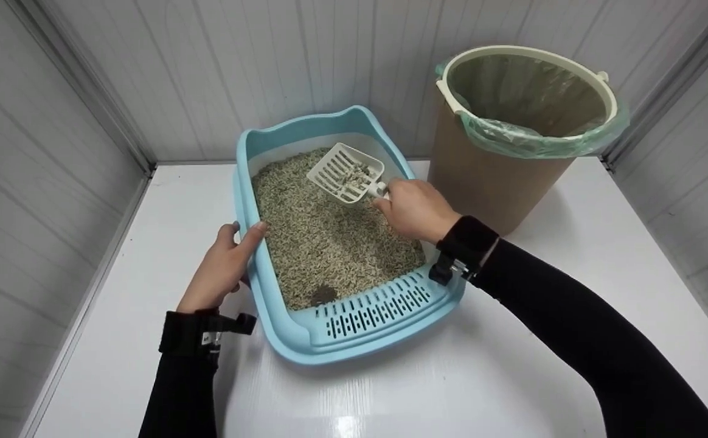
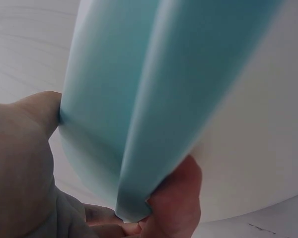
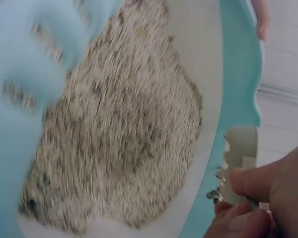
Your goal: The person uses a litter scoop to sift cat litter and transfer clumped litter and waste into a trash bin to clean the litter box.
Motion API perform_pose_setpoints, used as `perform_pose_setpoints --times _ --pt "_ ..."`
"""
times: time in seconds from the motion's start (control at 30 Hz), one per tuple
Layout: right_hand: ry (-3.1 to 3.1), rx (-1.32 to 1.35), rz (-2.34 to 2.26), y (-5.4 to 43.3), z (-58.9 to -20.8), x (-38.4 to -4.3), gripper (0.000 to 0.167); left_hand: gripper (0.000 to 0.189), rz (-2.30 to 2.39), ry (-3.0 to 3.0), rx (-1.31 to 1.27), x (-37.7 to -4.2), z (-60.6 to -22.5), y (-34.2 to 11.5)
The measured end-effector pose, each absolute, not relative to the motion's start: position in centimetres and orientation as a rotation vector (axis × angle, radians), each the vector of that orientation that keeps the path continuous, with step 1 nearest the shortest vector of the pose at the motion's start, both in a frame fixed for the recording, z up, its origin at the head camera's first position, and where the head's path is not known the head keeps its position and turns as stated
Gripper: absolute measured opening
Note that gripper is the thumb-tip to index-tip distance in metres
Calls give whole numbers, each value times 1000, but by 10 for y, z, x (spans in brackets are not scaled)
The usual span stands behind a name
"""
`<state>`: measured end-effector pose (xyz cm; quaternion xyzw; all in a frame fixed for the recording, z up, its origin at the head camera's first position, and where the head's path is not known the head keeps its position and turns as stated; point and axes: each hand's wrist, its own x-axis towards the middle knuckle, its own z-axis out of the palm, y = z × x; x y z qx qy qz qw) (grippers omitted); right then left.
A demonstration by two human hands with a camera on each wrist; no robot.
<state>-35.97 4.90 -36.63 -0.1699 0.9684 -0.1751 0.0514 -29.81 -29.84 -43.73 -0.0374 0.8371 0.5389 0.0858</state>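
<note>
Nearest us, two black sleeves, the left (image 1: pixel 180 395) and the right (image 1: pixel 561 310), reach in over a white table (image 1: pixel 342 401), each ending in a dark wrist strap. Just beyond, we see a blue tray (image 1: pixel 281 337) set at an angle, its slotted step (image 1: pixel 378 310) at the near end. The left hand (image 1: pixel 223 267) grips the tray's left rim; the left wrist view shows us thumb on one side and fingers curled round the edge from the other. Litter (image 1: pixel 329 243) covers the tray floor, with a dark lump (image 1: pixel 324 295) lying close by the step.

Farther in, the right hand (image 1: pixel 418 210) reaches across the tray's right side, thumb and fingers clamped on the handle of a white scoop (image 1: pixel 347 173). We find the scoop above the litter toward the tray's far end, pale bits gathered in its slotted pan near the handle.

To the right of the tray, we see a brown bin (image 1: pixel 494 176), a green liner (image 1: pixel 530 143) folded over its cream rim. Behind everything rises a pale panelled wall (image 1: pixel 256 67).
</note>
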Motion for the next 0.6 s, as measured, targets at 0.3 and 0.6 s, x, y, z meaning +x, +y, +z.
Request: perform_pose_setpoints --times 0.3,0.6 --pt "2938 -584 -475 53 -363 -356 40 122 1612 2496 -116 -298 -437 -300" --pt "2925 -627 -477 61 -360 -353 39 120 1617 2495 -107 -298 -438 -299"
